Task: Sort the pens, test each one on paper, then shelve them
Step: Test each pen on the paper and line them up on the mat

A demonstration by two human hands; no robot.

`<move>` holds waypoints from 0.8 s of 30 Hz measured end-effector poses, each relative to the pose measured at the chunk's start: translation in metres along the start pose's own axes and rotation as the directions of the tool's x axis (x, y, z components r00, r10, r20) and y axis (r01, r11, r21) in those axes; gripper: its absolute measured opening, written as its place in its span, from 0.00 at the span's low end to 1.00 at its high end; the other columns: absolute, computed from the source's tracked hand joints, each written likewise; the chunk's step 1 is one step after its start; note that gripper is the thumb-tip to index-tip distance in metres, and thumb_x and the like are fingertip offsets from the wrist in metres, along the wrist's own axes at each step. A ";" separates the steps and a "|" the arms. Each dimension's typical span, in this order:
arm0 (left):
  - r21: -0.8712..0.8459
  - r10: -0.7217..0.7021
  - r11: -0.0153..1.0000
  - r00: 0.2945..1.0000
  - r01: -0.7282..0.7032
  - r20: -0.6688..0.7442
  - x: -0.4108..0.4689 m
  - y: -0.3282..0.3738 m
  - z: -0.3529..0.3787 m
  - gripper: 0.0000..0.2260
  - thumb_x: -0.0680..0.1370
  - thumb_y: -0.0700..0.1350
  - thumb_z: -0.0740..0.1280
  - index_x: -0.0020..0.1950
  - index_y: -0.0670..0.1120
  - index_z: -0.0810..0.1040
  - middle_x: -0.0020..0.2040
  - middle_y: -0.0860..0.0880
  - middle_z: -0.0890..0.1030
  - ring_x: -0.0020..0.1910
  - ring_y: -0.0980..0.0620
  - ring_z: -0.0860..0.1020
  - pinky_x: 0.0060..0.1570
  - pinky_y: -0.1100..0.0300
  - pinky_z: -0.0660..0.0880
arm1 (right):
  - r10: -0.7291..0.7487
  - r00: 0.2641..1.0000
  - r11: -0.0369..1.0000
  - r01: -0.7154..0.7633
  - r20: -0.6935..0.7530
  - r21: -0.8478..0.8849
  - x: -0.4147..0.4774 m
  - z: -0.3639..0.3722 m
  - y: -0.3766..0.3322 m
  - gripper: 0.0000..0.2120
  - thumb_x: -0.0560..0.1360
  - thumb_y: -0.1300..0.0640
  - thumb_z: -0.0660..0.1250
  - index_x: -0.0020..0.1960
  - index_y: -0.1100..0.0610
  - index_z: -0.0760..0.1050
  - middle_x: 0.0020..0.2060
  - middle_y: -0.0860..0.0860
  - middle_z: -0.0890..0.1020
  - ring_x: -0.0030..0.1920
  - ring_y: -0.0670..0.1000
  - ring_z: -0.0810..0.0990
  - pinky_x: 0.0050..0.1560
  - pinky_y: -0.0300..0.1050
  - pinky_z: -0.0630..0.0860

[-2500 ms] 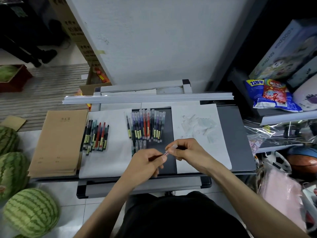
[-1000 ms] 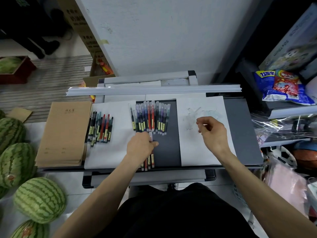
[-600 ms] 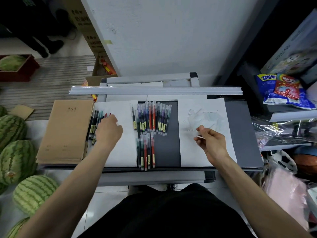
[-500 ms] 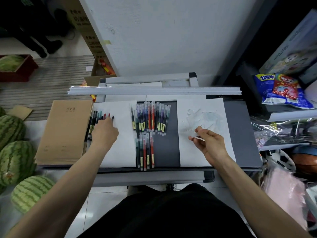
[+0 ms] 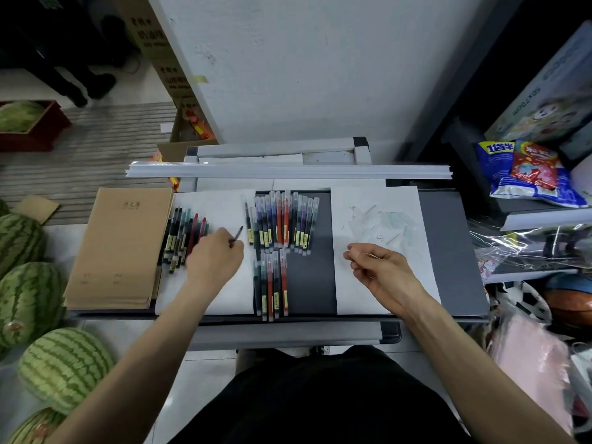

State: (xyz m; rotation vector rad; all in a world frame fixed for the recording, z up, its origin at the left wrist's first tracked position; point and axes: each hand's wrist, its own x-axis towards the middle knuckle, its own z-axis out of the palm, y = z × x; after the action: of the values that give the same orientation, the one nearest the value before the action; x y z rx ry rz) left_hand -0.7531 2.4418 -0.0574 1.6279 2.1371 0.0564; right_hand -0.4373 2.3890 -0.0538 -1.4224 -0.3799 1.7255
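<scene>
1. Your left hand (image 5: 214, 256) is curling around a dark slim pen (image 5: 237, 233). The pen's end is poking out past your fingers toward the upper right, above the left white sheet of paper (image 5: 224, 206).
2. Just left of that hand, a loose bunch of black, teal and red pens (image 5: 179, 235) is lying on the same sheet, with its right edge partly hidden by your knuckles.
3. Just right of that hand, a tidy row of capped purple, red and green pens (image 5: 282, 219) is lying side by side, mostly on the dark grey table (image 5: 448, 251). A shorter row of four pens (image 5: 272, 283) is lying below it, nearer to you.
4. Your right hand (image 5: 381, 272) is hanging over the right white sheet with faint scribbles (image 5: 378, 219). Its fingers are curling, and thumb and forefinger are pinching a thin pale piece (image 5: 368, 255) too small to identify.
5. Your two hands are sitting well apart, with both pen rows between them.
6. A stack of brown paper notebooks (image 5: 121, 245) is sitting at the table's left end, touching the left sheet. Striped green watermelons (image 5: 28, 299) are lying on the floor beside it.
</scene>
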 end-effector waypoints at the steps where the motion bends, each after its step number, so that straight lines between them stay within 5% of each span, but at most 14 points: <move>1: -0.081 0.029 0.996 0.998 -0.025 0.047 -0.008 0.009 -0.001 0.08 0.83 0.48 0.61 0.53 0.45 0.77 0.38 0.48 0.79 0.35 0.46 0.78 0.35 0.55 0.73 | -0.007 1.000 1.000 0.007 0.018 0.008 -0.001 0.001 -0.001 0.08 0.78 0.69 0.69 0.56 0.67 0.83 0.49 0.59 0.86 0.43 0.50 0.82 0.49 0.38 0.82; 6: -0.338 0.258 0.922 0.951 -0.189 0.173 -0.052 0.042 -0.002 0.09 0.85 0.45 0.59 0.49 0.50 0.77 0.33 0.50 0.79 0.27 0.53 0.71 0.31 0.56 0.67 | -0.018 0.995 0.999 0.013 0.103 0.052 -0.004 0.006 -0.009 0.11 0.79 0.74 0.65 0.59 0.70 0.81 0.49 0.61 0.86 0.50 0.55 0.87 0.52 0.39 0.83; 16: -0.436 0.368 0.860 0.915 -0.266 0.166 -0.086 0.067 0.003 0.08 0.84 0.52 0.62 0.48 0.55 0.79 0.30 0.58 0.77 0.28 0.57 0.72 0.34 0.57 0.68 | -0.114 0.985 0.914 0.155 0.130 -0.375 -0.011 0.024 -0.017 0.09 0.87 0.57 0.60 0.57 0.59 0.79 0.40 0.55 0.84 0.41 0.57 0.86 0.47 0.45 0.79; 20: -0.491 0.360 0.837 0.918 -0.239 0.167 -0.089 0.071 0.005 0.09 0.84 0.52 0.63 0.47 0.54 0.79 0.31 0.55 0.76 0.30 0.54 0.72 0.35 0.52 0.71 | -0.060 0.981 0.947 0.114 0.185 -0.302 -0.017 0.033 -0.020 0.07 0.88 0.53 0.57 0.56 0.56 0.68 0.52 0.56 0.88 0.52 0.59 0.87 0.55 0.51 0.77; 24: -0.544 0.370 0.807 0.915 -0.231 0.161 -0.092 0.075 0.004 0.09 0.84 0.51 0.63 0.47 0.53 0.79 0.31 0.52 0.75 0.29 0.53 0.70 0.34 0.51 0.68 | -0.073 0.973 0.988 0.101 0.220 -0.116 -0.022 0.038 -0.016 0.08 0.87 0.54 0.57 0.60 0.55 0.73 0.58 0.57 0.86 0.46 0.52 0.85 0.58 0.50 0.79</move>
State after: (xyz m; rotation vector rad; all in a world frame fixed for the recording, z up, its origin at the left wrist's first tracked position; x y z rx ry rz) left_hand -0.6650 2.3788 -0.0085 1.5259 1.4731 0.4532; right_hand -0.4655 2.3924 -0.0164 -1.2893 -0.6711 1.8149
